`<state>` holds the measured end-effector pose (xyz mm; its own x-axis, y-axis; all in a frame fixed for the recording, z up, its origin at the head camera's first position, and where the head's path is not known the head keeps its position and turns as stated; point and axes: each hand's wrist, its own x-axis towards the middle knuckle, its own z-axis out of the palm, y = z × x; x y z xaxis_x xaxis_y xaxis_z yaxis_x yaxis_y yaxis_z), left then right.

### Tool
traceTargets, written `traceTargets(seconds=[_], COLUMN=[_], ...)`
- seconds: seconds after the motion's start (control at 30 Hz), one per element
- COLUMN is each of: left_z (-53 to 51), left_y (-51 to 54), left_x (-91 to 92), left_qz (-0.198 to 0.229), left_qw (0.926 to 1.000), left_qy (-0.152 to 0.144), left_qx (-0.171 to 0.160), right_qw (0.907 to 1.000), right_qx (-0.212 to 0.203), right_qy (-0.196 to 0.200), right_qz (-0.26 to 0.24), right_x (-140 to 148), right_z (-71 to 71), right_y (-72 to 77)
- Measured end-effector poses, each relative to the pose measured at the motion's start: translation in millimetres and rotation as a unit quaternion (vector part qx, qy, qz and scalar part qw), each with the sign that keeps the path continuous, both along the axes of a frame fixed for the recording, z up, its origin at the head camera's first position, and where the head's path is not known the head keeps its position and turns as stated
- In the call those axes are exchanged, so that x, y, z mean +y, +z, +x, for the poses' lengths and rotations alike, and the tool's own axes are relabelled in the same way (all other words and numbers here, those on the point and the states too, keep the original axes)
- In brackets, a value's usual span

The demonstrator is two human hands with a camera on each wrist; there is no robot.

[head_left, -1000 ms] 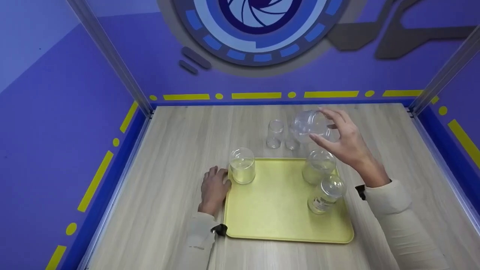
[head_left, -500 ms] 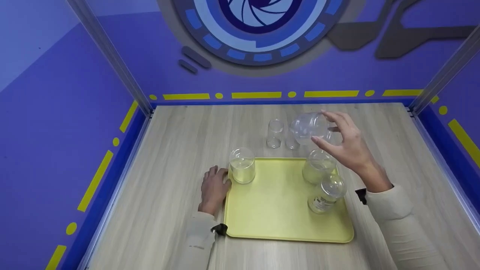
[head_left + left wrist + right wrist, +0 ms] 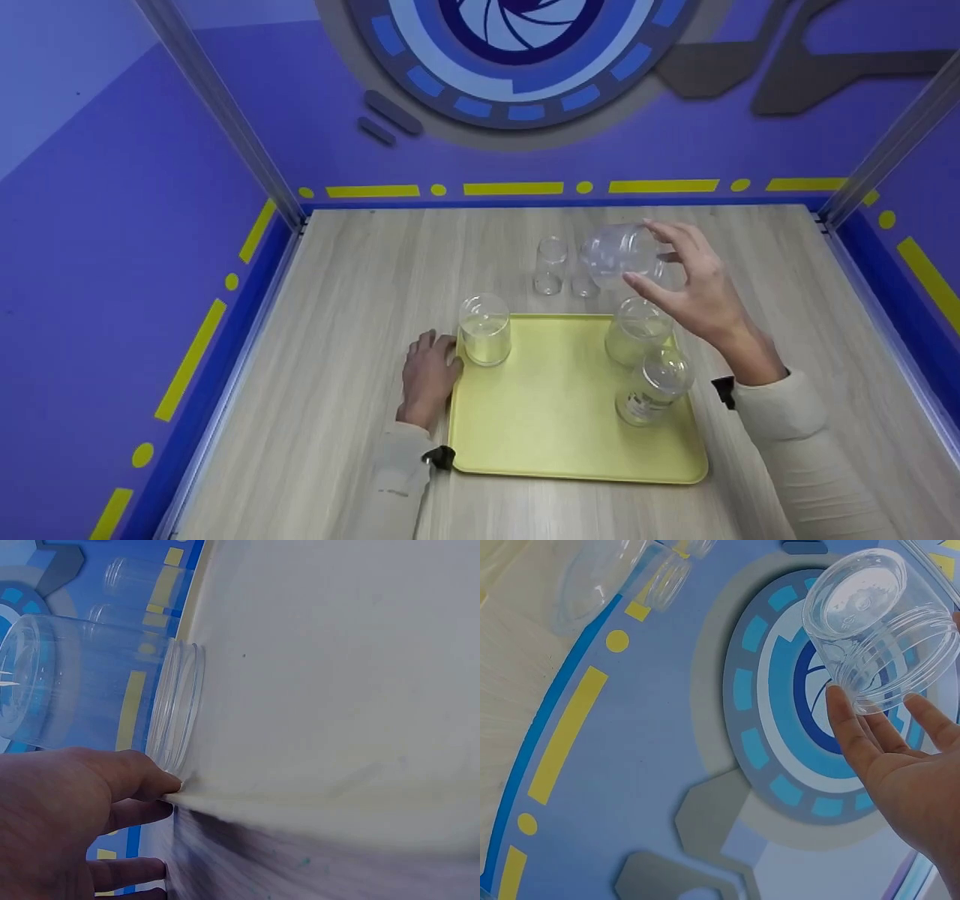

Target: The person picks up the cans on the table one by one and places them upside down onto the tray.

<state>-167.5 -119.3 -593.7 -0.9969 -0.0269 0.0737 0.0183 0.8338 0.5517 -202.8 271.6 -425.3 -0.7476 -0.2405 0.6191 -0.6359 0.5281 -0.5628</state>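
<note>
A hand can pass over the yellow tray (image 3: 555, 435) through its middle and near-left area, between the far-left jar (image 3: 486, 339) and, at right, the far-right jar (image 3: 632, 337) and labelled jar (image 3: 652, 391). Two slim jars (image 3: 550, 270) and a raised jar (image 3: 619, 256) (in the right hand (image 3: 701, 289)) obstruct beyond the far rim; the left hand (image 3: 430, 375) blocks part of the left rim.

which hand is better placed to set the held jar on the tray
Probably the right hand: it holds the clear jar near the yellow tray, while the left hand only touches the tray's left side.
</note>
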Motion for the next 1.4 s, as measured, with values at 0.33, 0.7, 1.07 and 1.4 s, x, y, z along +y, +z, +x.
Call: traceTargets(seconds=[0.33, 0.7, 1.07, 1.4], left_z=[-0.2, -0.6, -0.5, -0.4], left_y=[0.4, 1.4, 0.6, 1.9], left_x=[0.0, 0.4, 0.0, 1.3], left_qz=[-0.002, 0.000, 0.003, -0.006], left_qw=[1.0000, 1.0000, 1.0000, 1.0000], left_qy=[-0.007, -0.005, -0.005, -0.002], left_qx=[0.003, -0.003, 0.005, -0.007], right_qw=[0.9999, 1.0000, 1.0000, 0.9996], right_qx=[0.010, 0.000, 0.004, -0.026], right_qy=[0.008, 0.004, 0.002, -0.005], right_qz=[-0.003, 0.001, 0.002, 0.008], right_x=[0.8, 0.4, 0.7, 0.5], right_z=[-0.3, 1.3, 0.7, 5.0], right_y=[0.5, 1.0, 1.3, 1.6])
